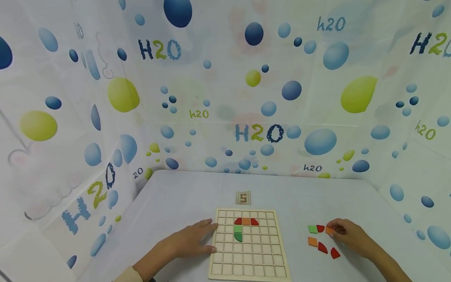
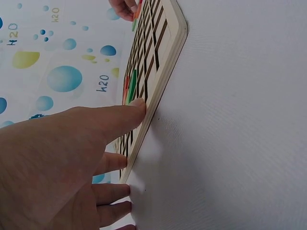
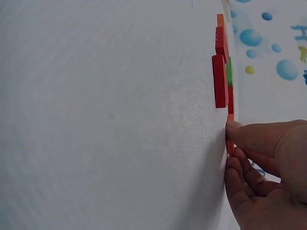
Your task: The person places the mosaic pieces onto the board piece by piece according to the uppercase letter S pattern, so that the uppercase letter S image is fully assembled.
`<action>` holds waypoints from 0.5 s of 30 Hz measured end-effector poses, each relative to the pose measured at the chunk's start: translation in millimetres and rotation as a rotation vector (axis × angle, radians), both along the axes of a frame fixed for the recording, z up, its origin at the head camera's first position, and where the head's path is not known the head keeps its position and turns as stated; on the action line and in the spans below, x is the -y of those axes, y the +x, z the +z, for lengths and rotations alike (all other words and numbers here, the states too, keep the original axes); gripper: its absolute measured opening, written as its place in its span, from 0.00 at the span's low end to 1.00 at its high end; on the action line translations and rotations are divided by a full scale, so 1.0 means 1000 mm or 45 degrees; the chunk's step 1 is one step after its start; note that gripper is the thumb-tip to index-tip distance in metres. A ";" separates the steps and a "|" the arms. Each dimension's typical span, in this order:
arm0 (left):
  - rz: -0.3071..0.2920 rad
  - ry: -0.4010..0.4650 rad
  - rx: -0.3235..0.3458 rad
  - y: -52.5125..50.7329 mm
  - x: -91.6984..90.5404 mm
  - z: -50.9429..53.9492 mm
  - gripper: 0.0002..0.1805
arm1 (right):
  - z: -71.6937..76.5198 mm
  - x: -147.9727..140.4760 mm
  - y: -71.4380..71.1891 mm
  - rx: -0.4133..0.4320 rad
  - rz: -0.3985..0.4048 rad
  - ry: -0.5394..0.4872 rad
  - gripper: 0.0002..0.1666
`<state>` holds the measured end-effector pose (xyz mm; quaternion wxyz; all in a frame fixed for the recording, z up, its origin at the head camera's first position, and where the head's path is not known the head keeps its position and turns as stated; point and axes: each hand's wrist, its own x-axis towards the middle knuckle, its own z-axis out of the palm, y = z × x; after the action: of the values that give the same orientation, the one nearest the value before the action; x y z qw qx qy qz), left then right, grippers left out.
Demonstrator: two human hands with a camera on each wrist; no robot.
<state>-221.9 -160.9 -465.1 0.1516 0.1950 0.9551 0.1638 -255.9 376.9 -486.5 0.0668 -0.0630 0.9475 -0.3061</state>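
Orange tile [image 1: 328, 230], right hand [image 1: 350, 236] pinching; left [image 1: 192, 239] touching board [image 1: 251, 258]

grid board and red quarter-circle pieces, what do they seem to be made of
Grid board: probably wood, perhaps plywood, with a matt finish; its pale beige surface and layered edge suggest it.

Red quarter-circle pieces: painted wood or plastic, the look leaves it open; they appear thick, smooth and evenly coloured.

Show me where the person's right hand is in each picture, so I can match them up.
Head view: right hand at lower right, pinching an orange piece.
Left wrist view: at the top edge, left of centre, partly cut off, near the wooden board's upper end.
Right wrist view: lower right, cut off by the right edge.
Shared landmark: the spotted backdrop.
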 end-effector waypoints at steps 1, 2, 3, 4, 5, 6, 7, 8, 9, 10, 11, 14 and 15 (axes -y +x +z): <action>0.000 0.001 0.002 0.000 0.000 -0.001 0.46 | 0.000 0.000 0.000 0.003 -0.004 0.006 0.19; 0.000 -0.001 0.003 0.000 0.000 -0.001 0.46 | 0.001 0.001 0.000 0.008 -0.011 0.007 0.19; 0.000 -0.002 0.005 -0.001 0.001 -0.001 0.46 | 0.001 0.001 0.001 0.015 -0.018 0.013 0.19; -0.003 -0.003 0.004 -0.001 0.001 -0.002 0.46 | 0.002 0.002 0.001 0.018 -0.018 0.016 0.20; -0.006 -0.004 0.002 -0.001 0.001 -0.002 0.46 | 0.003 0.002 0.001 0.021 -0.018 0.020 0.20; -0.007 -0.005 0.001 -0.002 0.001 -0.002 0.46 | 0.004 0.002 0.001 0.031 -0.034 0.023 0.20; -0.009 -0.006 -0.001 -0.002 0.001 -0.002 0.46 | 0.005 0.003 0.001 0.034 -0.037 0.022 0.21; -0.011 -0.006 -0.003 -0.002 0.001 -0.003 0.46 | 0.006 0.003 0.001 0.039 -0.039 0.021 0.21; -0.012 -0.004 -0.005 -0.002 0.001 -0.003 0.46 | 0.007 0.004 0.001 0.046 -0.040 0.019 0.21; -0.014 -0.002 -0.006 -0.002 0.001 -0.003 0.46 | 0.008 0.004 0.001 0.051 -0.041 0.014 0.22; -0.013 -0.001 -0.006 -0.003 0.001 -0.003 0.46 | 0.009 0.005 0.001 0.056 -0.042 0.013 0.22; -0.003 -0.002 -0.003 -0.003 0.002 -0.004 0.46 | 0.012 0.007 0.001 0.060 -0.041 0.011 0.21; 0.000 -0.004 -0.003 -0.003 0.002 -0.004 0.46 | 0.013 0.008 0.001 0.054 -0.039 0.011 0.21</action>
<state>-224.6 -162.7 -469.0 0.1509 0.1949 0.9555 0.1619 -255.3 369.3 -474.0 0.0825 -0.0417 0.9481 -0.3041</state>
